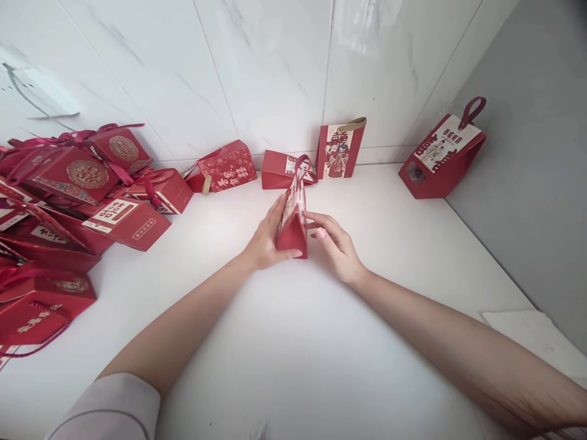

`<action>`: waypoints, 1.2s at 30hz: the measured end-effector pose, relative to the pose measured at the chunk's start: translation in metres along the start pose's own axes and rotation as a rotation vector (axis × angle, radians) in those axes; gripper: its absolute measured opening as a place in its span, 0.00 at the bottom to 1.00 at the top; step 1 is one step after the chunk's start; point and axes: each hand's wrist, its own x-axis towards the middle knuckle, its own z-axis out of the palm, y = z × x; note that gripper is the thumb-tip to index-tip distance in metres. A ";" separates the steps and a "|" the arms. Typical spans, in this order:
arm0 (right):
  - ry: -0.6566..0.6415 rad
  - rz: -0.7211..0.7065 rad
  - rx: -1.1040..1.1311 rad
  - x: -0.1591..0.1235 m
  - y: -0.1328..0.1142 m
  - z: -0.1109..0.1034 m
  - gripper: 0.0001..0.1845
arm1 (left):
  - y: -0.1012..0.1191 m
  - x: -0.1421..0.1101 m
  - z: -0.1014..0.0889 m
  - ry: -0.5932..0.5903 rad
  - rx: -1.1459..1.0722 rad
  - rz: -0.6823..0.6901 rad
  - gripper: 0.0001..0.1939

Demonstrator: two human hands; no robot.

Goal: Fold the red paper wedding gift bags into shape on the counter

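Observation:
A red gift box [292,237] with a pointed top and a dark red ribbon loop stands on the white table in the middle, its narrow side toward me. My left hand [267,238] grips it from the left, thumb across the near side and fingers along the printed left face. My right hand [337,244] is at the box's right side, fingers apart and the index fingertip at its edge. Whether that fingertip presses on the box is hard to make out. The far side of the box is hidden.
Many red gift boxes [132,223] with ribbons are heaped at the left. Along the tiled wall are a floral red box [228,168], a small red box [274,170], an upright printed box [339,153] and a ribbon-handled box [443,156]. A grey panel [518,171] borders the right.

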 end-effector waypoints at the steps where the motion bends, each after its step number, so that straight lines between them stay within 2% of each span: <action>1: -0.008 -0.010 -0.016 0.000 -0.001 0.000 0.27 | 0.000 0.000 0.001 -0.004 -0.069 -0.065 0.57; 3: -0.015 -0.018 -0.058 -0.001 -0.003 -0.001 0.27 | 0.001 0.001 0.002 -0.005 -0.221 -0.181 0.44; 5: -0.008 0.005 -0.101 -0.003 -0.003 0.000 0.30 | 0.001 0.001 0.003 0.010 -0.359 -0.256 0.38; 7: -0.016 0.068 -0.116 -0.003 -0.003 0.001 0.36 | 0.001 0.001 0.003 0.032 -0.445 -0.319 0.36; 10: -0.069 0.162 -0.097 -0.003 0.000 0.002 0.49 | 0.000 -0.001 0.003 0.026 -0.457 -0.375 0.34; 12: -0.105 0.154 -0.105 -0.002 0.003 0.003 0.58 | 0.001 -0.002 0.002 0.002 -0.422 -0.338 0.35; 14: -0.127 0.095 -0.111 -0.002 0.006 0.003 0.64 | 0.003 -0.002 0.000 -0.049 -0.436 -0.263 0.39; 17: -0.148 0.035 -0.069 -0.002 0.008 0.003 0.61 | 0.007 -0.001 -0.002 -0.143 -0.566 -0.173 0.43; 19: -0.154 0.055 -0.039 -0.001 0.008 0.003 0.57 | 0.011 0.002 -0.003 -0.169 -0.641 -0.143 0.45; 25: -0.165 0.103 -0.018 0.000 0.009 0.001 0.53 | 0.017 0.007 0.002 -0.129 -0.708 -0.130 0.49; 30: -0.176 0.121 -0.029 0.001 0.010 0.002 0.51 | 0.019 0.008 0.003 -0.077 -0.645 -0.217 0.53; 36: -0.188 0.142 -0.009 0.001 0.011 0.002 0.50 | 0.020 0.007 0.003 -0.082 -0.633 -0.232 0.51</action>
